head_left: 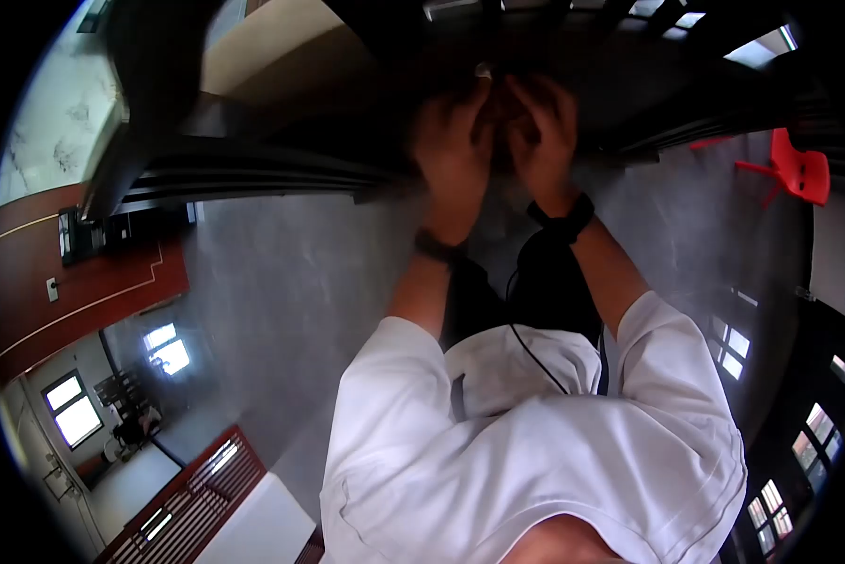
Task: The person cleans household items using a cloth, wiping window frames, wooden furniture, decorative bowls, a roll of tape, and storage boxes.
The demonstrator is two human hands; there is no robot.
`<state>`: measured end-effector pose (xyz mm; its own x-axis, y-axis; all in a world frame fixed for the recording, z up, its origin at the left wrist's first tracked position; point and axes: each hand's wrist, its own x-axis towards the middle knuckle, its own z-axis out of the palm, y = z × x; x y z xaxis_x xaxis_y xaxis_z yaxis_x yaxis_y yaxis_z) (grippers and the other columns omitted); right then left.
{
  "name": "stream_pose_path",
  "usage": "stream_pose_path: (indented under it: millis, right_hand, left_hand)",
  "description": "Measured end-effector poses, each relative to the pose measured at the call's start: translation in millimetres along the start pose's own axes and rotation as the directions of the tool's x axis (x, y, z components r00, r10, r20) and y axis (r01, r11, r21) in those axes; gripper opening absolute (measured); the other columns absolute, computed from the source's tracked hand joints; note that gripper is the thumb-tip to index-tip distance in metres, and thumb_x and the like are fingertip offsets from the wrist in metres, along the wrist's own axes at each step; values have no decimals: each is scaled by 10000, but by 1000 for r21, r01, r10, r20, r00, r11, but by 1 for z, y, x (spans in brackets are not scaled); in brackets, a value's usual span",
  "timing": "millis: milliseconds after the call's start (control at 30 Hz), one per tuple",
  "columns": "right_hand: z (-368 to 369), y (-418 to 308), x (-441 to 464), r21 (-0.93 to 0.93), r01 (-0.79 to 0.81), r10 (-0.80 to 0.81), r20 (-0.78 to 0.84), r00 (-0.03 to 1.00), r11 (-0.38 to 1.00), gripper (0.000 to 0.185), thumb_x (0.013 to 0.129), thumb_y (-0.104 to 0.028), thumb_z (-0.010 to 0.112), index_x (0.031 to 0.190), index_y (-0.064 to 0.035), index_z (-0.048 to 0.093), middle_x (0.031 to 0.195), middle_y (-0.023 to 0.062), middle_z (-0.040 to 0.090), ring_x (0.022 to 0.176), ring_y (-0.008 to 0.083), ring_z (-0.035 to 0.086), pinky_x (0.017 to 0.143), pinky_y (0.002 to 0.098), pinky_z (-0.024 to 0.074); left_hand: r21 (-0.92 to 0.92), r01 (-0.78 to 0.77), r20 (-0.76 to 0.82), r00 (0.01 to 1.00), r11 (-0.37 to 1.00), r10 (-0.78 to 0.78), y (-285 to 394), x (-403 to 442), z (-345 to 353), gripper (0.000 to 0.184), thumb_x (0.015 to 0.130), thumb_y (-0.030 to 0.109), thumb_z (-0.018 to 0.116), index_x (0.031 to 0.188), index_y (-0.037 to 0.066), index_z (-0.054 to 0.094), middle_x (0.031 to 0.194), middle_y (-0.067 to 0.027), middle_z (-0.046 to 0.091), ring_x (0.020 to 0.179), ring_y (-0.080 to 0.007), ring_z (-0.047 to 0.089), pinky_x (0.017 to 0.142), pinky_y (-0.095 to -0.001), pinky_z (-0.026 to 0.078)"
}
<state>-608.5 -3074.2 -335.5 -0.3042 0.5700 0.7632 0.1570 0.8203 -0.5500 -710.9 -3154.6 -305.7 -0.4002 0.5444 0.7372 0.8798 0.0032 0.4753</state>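
Reaching toward the upper centre of the frame, the left hand (453, 146) and right hand (543, 141) are held close together over dark slatted furniture (253, 169). The fingers (563, 105) of both are curled inward and blurred; whether anything is gripped between them cannot be told. A small shiny object (484, 70) is seen at top centre, just beside the left hand's fingertips; contact cannot be confirmed. The furniture's middle is lost in shadow, so whether anything is contained there cannot be made out. A tan surface (286, 66) is shown at upper left, and a pale marbled slab (61, 117) is set beyond it, above red-brown panelling (112, 268). Grey floor (291, 263) is spread below the hands. A red chair (800, 171) is placed at upper right; a bright window (73, 409) is visible at lower left.
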Motion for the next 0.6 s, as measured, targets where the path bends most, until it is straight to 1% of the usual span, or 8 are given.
stream_pose_path:
  millis: [67, 167, 267, 333, 400, 467, 567, 600]
  right_hand:
    - [7, 27, -5, -2, 106, -106, -92, 990, 994, 587, 732, 146, 646, 1261, -106, 676, 1257, 116, 567, 1140, 291, 576, 887, 354, 537]
    - [30, 58, -33, 83, 146, -131, -171, 977, 986, 612, 667, 137, 725, 1216, -133, 697, 1244, 92, 567, 1107, 291, 552, 871, 340, 517]
    - [50, 77, -60, 6, 251, -248, -132, 960, 968, 640, 648, 157, 735, 1222, -124, 689, 1246, 92, 559, 1104, 277, 553, 854, 336, 531]
    - [71, 85, -76, 66, 283, -267, -187, 946, 957, 606, 684, 149, 739, 1223, -126, 697, 1237, 95, 567, 1090, 267, 587, 854, 324, 549]
    - [91, 81, -81, 158, 296, -258, -220, 941, 942, 591, 695, 153, 737, 1221, -113, 693, 1220, 100, 573, 1077, 265, 600, 836, 316, 566]
    - [102, 66, -88, 288, 265, -211, -206, 956, 920, 595, 681, 171, 728, 1216, -84, 679, 1195, 108, 578, 1065, 272, 595, 800, 314, 579]
    - [113, 42, -76, 157, 419, -386, -204, 900, 894, 561, 712, 164, 721, 1220, -69, 672, 1170, 116, 585, 1051, 268, 616, 722, 303, 596]
    - [115, 32, -71, 262, 404, -381, -135, 915, 877, 567, 716, 157, 726, 1227, -83, 673, 1172, 118, 582, 1057, 261, 615, 726, 297, 593]
  left_hand:
    - [-9, -78, -83, 994, 997, 77, -15, -13, 31, 494, 764, -31, 711, 1214, 171, 684, 1073, -102, 619, 861, -293, 660, 679, -364, 579]
    - [-28, -100, -98, 990, 995, 97, -38, -39, 52, 505, 727, -43, 723, 1180, 177, 700, 1059, -81, 619, 835, -280, 665, 642, -365, 586]
    - [-1, -105, -142, 984, 995, 103, -71, -73, 66, 509, 717, -52, 723, 1174, 171, 700, 1061, -76, 618, 859, -270, 665, 671, -350, 589]
    - [-20, -92, -167, 982, 996, 87, -87, -90, 68, 505, 715, -61, 721, 1168, 161, 702, 1057, -74, 620, 881, -267, 662, 700, -350, 587]
    - [-26, -88, -204, 976, 996, 81, -99, -97, 64, 501, 712, -82, 714, 1162, 136, 702, 1056, -80, 625, 937, -273, 650, 773, -364, 574]
    - [12, -52, -228, 972, 999, 53, -108, -104, 57, 506, 708, -92, 713, 1162, 130, 701, 1052, -85, 630, 955, -280, 645, 799, -374, 565]
    - [59, -14, -272, 962, 998, 30, -121, -103, 34, 493, 697, -112, 714, 1150, 84, 700, 1030, -110, 639, 949, -294, 638, 823, -376, 548]
    - [68, -13, -286, 958, 998, 32, -125, -99, 23, 488, 695, -114, 716, 1145, 72, 701, 1021, -113, 640, 941, -295, 638, 822, -373, 548]
